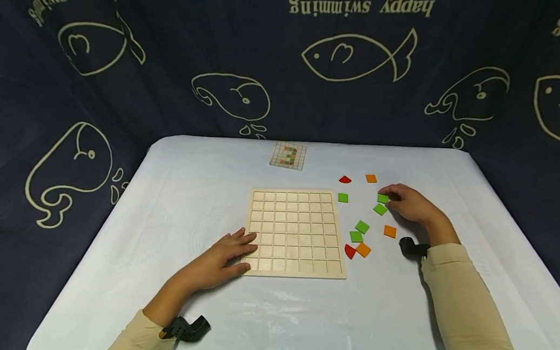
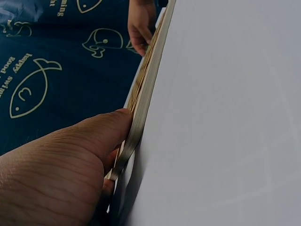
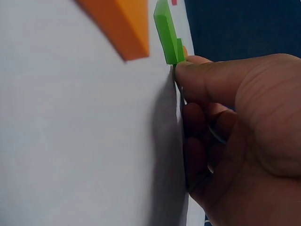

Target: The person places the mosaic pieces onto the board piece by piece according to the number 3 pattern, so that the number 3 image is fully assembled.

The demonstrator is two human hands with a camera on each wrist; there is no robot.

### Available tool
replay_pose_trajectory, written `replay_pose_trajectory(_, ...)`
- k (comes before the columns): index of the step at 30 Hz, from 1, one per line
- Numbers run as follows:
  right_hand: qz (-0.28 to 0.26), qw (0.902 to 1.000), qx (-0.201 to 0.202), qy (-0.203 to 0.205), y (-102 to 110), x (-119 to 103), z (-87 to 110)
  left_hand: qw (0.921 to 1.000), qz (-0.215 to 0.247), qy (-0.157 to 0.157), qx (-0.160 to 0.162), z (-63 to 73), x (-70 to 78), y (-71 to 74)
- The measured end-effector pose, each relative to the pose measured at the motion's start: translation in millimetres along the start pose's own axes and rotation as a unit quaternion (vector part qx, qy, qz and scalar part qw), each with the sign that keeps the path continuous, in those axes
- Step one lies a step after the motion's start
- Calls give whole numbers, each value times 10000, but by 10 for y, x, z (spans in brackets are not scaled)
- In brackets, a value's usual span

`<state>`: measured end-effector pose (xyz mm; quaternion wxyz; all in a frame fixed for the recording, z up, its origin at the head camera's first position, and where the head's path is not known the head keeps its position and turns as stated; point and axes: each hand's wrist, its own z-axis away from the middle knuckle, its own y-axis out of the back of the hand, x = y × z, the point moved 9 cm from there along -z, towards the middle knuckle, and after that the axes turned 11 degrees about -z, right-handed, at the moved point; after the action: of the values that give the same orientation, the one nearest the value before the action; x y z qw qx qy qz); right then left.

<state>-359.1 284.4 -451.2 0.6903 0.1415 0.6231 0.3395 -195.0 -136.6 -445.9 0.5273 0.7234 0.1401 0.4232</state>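
Note:
My left hand [image 1: 225,255] rests on the lower left edge of a wooden grid board [image 1: 294,276], its fingers spread over the outer squares. In the left wrist view the thumb [image 2: 115,127] lies along the board's side. To the right of the board, my right hand [image 1: 411,206] pinches a green square tile [image 1: 383,198] between thumb and index finger, low over the table. Another green tile [image 1: 380,209] lies just in front of it, and in the right wrist view it stands out as a bright green tile [image 3: 164,30] by the thumb tip.
Between board and right hand lie more green tiles [image 1: 356,237], orange squares [image 1: 390,231] and red quarter-round pieces [image 1: 345,179]. A card with a coloured grid pattern [image 1: 288,155] lies behind the board on the white-covered table [image 1: 186,190]. A dark fish-print curtain [image 1: 269,44] hangs behind.

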Motion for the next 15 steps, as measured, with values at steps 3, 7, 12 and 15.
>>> replay_pose_trajectory(3,-121,9999,0,-55,5,-2,7,10000,-14,-45,28,7,7,4)
replay_pose_trajectory(7,-187,9998,-14,-66,9,-38,-2,9999,-23,-89,90,12,9,17)
replay_pose_trajectory(12,-41,9999,-18,-103,22,-91,-13,9999,-22,-108,101,11,8,17)
replay_pose_trajectory(15,43,10000,-47,-38,16,-159,-5,9999,-41,-121,117,4,3,14)
